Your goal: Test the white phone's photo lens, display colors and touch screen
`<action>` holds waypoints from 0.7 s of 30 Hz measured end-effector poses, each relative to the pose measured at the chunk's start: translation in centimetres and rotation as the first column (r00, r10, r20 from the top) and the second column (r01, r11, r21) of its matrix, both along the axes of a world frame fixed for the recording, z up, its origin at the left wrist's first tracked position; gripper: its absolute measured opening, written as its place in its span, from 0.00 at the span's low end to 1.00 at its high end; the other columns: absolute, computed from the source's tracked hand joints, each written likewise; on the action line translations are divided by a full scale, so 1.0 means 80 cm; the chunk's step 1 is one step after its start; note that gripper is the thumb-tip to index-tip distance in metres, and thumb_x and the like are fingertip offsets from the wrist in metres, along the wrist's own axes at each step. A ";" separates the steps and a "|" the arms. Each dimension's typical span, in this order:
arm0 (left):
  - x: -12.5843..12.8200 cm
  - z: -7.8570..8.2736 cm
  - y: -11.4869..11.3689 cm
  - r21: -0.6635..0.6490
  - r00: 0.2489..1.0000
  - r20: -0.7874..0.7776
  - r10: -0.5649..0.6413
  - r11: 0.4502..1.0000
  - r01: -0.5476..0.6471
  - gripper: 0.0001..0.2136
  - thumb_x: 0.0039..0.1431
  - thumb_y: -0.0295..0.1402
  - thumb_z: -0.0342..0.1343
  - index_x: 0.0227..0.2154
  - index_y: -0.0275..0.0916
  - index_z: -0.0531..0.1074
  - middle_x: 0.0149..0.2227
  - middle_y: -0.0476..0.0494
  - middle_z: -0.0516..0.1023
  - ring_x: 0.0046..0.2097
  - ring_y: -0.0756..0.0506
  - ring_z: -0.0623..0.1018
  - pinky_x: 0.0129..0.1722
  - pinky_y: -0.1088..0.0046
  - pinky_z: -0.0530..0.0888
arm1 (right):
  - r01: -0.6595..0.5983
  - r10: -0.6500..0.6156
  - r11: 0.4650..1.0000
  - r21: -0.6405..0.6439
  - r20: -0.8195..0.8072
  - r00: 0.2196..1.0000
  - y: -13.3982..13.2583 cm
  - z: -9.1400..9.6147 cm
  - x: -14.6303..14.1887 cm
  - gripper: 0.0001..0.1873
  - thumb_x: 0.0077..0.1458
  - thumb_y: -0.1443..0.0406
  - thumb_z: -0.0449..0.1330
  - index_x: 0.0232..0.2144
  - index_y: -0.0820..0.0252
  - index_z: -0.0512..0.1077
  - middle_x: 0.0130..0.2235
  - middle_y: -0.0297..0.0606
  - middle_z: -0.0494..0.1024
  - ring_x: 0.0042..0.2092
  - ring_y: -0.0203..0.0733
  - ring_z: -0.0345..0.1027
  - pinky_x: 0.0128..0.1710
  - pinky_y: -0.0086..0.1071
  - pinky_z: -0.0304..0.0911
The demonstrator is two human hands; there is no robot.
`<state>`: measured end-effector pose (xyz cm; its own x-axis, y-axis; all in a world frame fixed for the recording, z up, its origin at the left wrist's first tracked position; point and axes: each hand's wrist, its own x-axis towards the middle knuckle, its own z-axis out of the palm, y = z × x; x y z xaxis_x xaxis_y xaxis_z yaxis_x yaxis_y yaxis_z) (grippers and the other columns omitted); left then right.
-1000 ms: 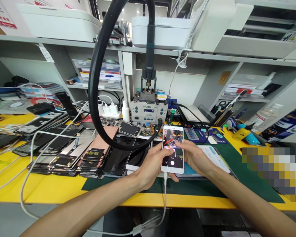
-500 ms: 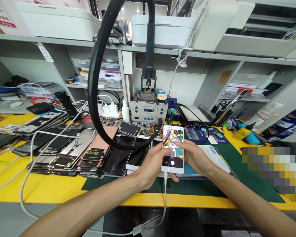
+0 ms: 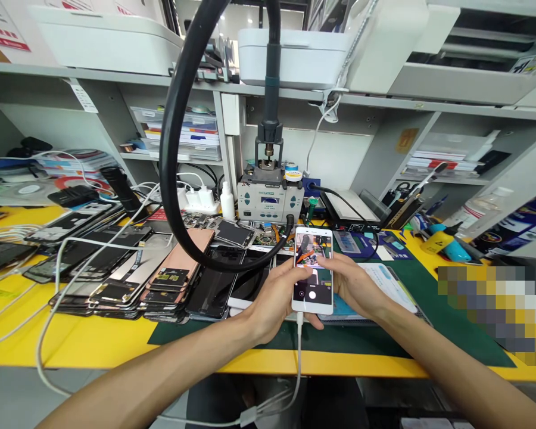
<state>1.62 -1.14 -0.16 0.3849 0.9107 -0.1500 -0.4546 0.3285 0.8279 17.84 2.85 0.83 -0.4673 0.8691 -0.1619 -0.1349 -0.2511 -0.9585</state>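
Hands [image 3: 271,298] [image 3: 352,283] grip the white phone [image 3: 311,289] by its side edges, green mat [image 3: 455,333] spreading out to the right.

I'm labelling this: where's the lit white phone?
Head view, just right of centre: the white phone is between the left hand and right hand, white cable below.

Printed labels, with no wording sharp enough to read.
Lettering on the hot-air station [image 3: 270,210] is too small to make out; print on the hanging tag [image 3: 84,95], the carton [image 3: 4,27], the jar [image 3: 293,176] and the clear bottle [image 3: 482,210] blurs too. The smartphone [image 3: 318,283] shows a round white shutter icon [image 3: 312,295].
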 end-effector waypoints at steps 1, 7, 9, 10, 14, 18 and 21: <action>0.000 0.000 0.000 0.003 1.000 -0.001 -0.003 1.000 0.003 0.13 0.62 0.34 0.51 0.46 0.35 0.70 0.30 0.44 0.72 0.27 0.44 0.76 0.23 0.62 0.78 | 0.000 0.000 1.000 0.000 0.001 1.000 0.000 0.000 0.000 0.14 0.57 0.57 0.63 0.39 0.62 0.76 0.36 0.40 0.81 0.34 0.41 0.73 0.32 0.32 0.68; 0.000 -0.001 0.000 -0.005 1.000 0.011 -0.001 1.000 0.001 0.12 0.61 0.34 0.51 0.45 0.35 0.69 0.31 0.45 0.72 0.27 0.44 0.76 0.23 0.61 0.78 | 0.006 -0.006 1.000 -0.010 -0.007 1.000 -0.001 0.000 0.002 0.15 0.57 0.57 0.62 0.40 0.62 0.75 0.36 0.40 0.80 0.35 0.42 0.73 0.33 0.33 0.67; 0.000 -0.001 0.000 -0.010 1.000 0.014 -0.002 1.000 0.002 0.12 0.61 0.34 0.52 0.44 0.35 0.69 0.31 0.45 0.72 0.27 0.44 0.76 0.23 0.62 0.78 | 0.006 -0.006 1.000 -0.008 -0.010 1.000 -0.002 0.000 0.002 0.15 0.57 0.57 0.62 0.40 0.62 0.75 0.36 0.40 0.80 0.36 0.43 0.73 0.33 0.33 0.67; 0.000 0.000 -0.001 -0.012 1.000 0.014 -0.003 1.000 0.003 0.12 0.61 0.34 0.52 0.45 0.35 0.69 0.31 0.45 0.72 0.27 0.44 0.77 0.23 0.62 0.78 | 0.004 -0.004 1.000 -0.007 -0.010 1.000 -0.002 -0.001 0.002 0.15 0.57 0.56 0.62 0.40 0.62 0.75 0.36 0.40 0.80 0.36 0.43 0.73 0.33 0.33 0.67; 0.000 -0.001 -0.001 -0.002 1.000 0.013 0.000 1.000 0.000 0.13 0.61 0.35 0.51 0.46 0.35 0.69 0.31 0.45 0.72 0.27 0.44 0.77 0.23 0.62 0.79 | 0.004 -0.004 1.000 -0.021 -0.016 1.000 -0.002 -0.001 0.001 0.14 0.57 0.57 0.62 0.40 0.62 0.75 0.35 0.40 0.80 0.35 0.44 0.73 0.34 0.34 0.67; 0.000 -0.002 0.000 0.012 1.000 0.000 0.000 1.000 0.000 0.16 0.62 0.36 0.51 0.49 0.36 0.69 0.30 0.44 0.73 0.27 0.44 0.77 0.23 0.62 0.79 | 0.002 -0.003 1.000 -0.023 -0.029 1.000 -0.001 -0.001 0.001 0.13 0.58 0.57 0.61 0.39 0.61 0.75 0.35 0.40 0.80 0.35 0.43 0.72 0.35 0.34 0.67; 0.000 -0.002 0.000 0.000 1.000 -0.006 -0.002 1.000 0.002 0.17 0.61 0.36 0.52 0.51 0.36 0.68 0.31 0.44 0.73 0.26 0.45 0.77 0.23 0.62 0.79 | 0.002 -0.003 1.000 -0.020 -0.028 1.000 -0.001 0.000 0.001 0.13 0.58 0.57 0.61 0.39 0.61 0.75 0.36 0.40 0.80 0.35 0.43 0.72 0.35 0.34 0.67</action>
